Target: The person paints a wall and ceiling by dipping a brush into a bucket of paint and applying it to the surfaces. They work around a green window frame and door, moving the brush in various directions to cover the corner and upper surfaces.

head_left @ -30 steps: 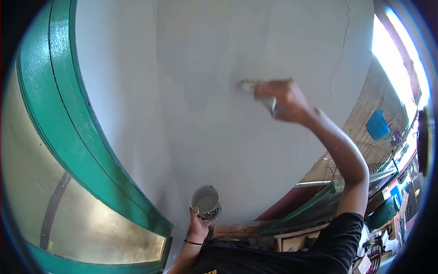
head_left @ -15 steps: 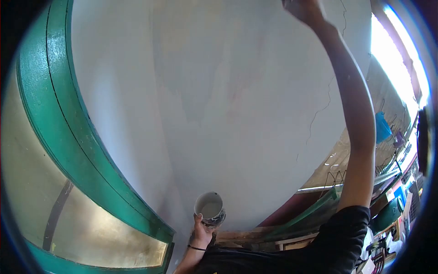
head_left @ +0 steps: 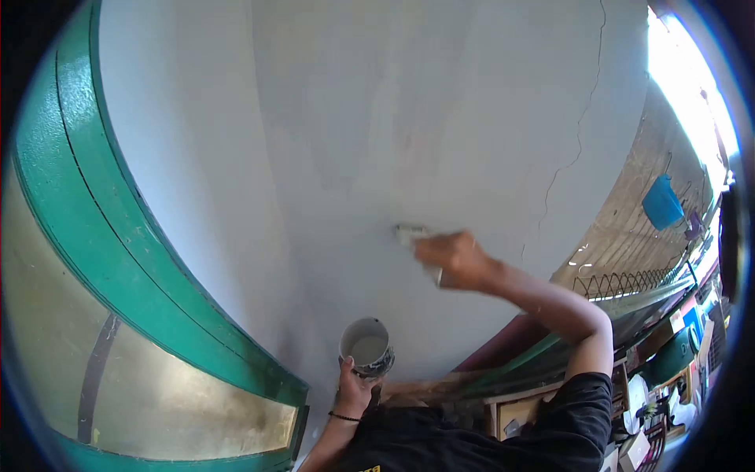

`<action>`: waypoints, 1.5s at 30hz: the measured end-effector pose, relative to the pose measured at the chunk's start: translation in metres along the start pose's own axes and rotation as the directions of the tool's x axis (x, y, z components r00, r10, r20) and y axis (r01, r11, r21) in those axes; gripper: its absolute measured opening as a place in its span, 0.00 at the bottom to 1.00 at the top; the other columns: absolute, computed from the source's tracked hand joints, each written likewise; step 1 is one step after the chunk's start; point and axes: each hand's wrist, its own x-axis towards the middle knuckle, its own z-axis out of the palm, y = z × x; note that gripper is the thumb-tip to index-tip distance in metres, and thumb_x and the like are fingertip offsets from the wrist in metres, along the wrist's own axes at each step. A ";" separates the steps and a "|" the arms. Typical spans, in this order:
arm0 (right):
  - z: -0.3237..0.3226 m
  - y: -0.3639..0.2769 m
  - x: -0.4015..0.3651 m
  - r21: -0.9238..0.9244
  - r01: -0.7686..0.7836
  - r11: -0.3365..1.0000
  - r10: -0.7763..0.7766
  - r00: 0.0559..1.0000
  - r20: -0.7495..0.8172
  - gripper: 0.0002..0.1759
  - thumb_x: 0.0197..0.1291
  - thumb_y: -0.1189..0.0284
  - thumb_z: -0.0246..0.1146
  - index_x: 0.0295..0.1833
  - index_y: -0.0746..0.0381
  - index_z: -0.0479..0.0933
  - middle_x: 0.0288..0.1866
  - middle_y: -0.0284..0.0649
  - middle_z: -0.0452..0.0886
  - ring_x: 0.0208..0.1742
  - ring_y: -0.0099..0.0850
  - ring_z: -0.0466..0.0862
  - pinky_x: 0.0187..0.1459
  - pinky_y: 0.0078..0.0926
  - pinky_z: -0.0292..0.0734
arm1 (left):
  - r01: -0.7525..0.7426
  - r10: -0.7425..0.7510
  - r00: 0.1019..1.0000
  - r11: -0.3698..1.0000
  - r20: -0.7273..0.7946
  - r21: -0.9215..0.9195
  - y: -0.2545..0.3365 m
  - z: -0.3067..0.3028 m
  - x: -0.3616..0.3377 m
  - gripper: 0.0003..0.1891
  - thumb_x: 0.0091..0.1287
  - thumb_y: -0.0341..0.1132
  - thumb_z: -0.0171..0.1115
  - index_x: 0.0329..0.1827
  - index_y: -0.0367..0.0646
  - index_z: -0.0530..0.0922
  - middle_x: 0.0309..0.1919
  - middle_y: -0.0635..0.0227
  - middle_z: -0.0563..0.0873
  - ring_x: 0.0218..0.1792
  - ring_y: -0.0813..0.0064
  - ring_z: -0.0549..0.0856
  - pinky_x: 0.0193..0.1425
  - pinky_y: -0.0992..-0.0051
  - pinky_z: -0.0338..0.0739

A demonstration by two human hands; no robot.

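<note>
A paintbrush (head_left: 412,234) with pale, paint-coated bristles is gripped in my right hand (head_left: 460,259), which is slightly blurred. Its bristles lie right at the surface of the pale grey-white wall (head_left: 346,165). Lower down, my left hand (head_left: 358,388) holds a small paint bucket (head_left: 381,363) from below, thumb at the near rim. Whitish paint (head_left: 367,348) shows inside it, and its outside is splattered dark and white. The bucket's mouth tilts toward me.
On the left stands a green door frame (head_left: 118,197) with glass panes. A crack (head_left: 580,134) runs down the wall's right side. Beyond the wall, a blue container (head_left: 662,204) hangs at right, above wire mesh and cluttered household things. A wooden ledge (head_left: 417,388) lies below.
My right hand has swung down from the top edge of view to the middle of the wall, bringing the brush into sight. The bucket stays in my left hand, nearly in place.
</note>
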 end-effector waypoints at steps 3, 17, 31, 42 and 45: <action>-0.073 0.041 0.065 0.079 -0.224 0.971 0.237 0.918 -0.317 0.13 0.49 0.80 0.69 0.42 0.60 0.80 0.32 0.45 0.84 0.33 0.48 0.86 0.37 0.35 0.80 | 0.019 -0.019 1.000 1.000 0.011 -0.001 0.001 -0.004 -0.003 0.46 0.64 0.66 0.62 0.81 0.50 0.62 0.75 0.57 0.73 0.73 0.49 0.76 0.69 0.36 0.75; -0.094 0.073 0.085 -0.616 0.024 0.787 -0.307 0.881 -0.359 0.17 0.56 0.82 0.68 0.51 0.58 0.86 0.59 0.50 0.88 0.58 0.42 0.90 0.54 0.41 0.87 | -0.038 0.079 0.975 0.980 0.207 -0.194 0.015 0.007 -0.018 0.50 0.61 0.66 0.64 0.83 0.50 0.59 0.79 0.56 0.67 0.78 0.47 0.68 0.76 0.31 0.64; 0.188 -0.123 -0.097 0.952 0.247 -0.181 0.975 -0.085 0.207 0.12 0.68 0.77 0.69 0.53 0.60 0.76 0.51 0.38 0.84 0.49 0.37 0.88 0.53 0.41 0.87 | -0.071 0.072 0.977 0.997 0.199 -0.014 -0.003 0.002 -0.025 0.55 0.56 0.66 0.70 0.83 0.51 0.58 0.78 0.57 0.68 0.77 0.47 0.69 0.74 0.32 0.69; 0.173 -0.128 -0.156 0.750 0.459 -0.477 0.856 0.049 0.514 0.11 0.74 0.72 0.64 0.56 0.63 0.73 0.53 0.42 0.82 0.54 0.38 0.85 0.63 0.41 0.83 | -0.120 0.079 0.984 0.958 0.161 0.260 -0.059 0.011 -0.015 0.39 0.71 0.53 0.68 0.80 0.54 0.59 0.70 0.68 0.73 0.71 0.67 0.74 0.69 0.59 0.78; 0.141 -0.121 -0.159 0.759 0.427 -0.492 0.849 0.042 0.526 0.12 0.74 0.71 0.64 0.56 0.63 0.73 0.53 0.42 0.82 0.54 0.39 0.84 0.63 0.43 0.82 | -0.077 0.059 0.991 0.986 0.117 0.148 -0.056 0.049 -0.023 0.35 0.75 0.49 0.65 0.80 0.60 0.58 0.69 0.70 0.73 0.68 0.71 0.76 0.67 0.63 0.80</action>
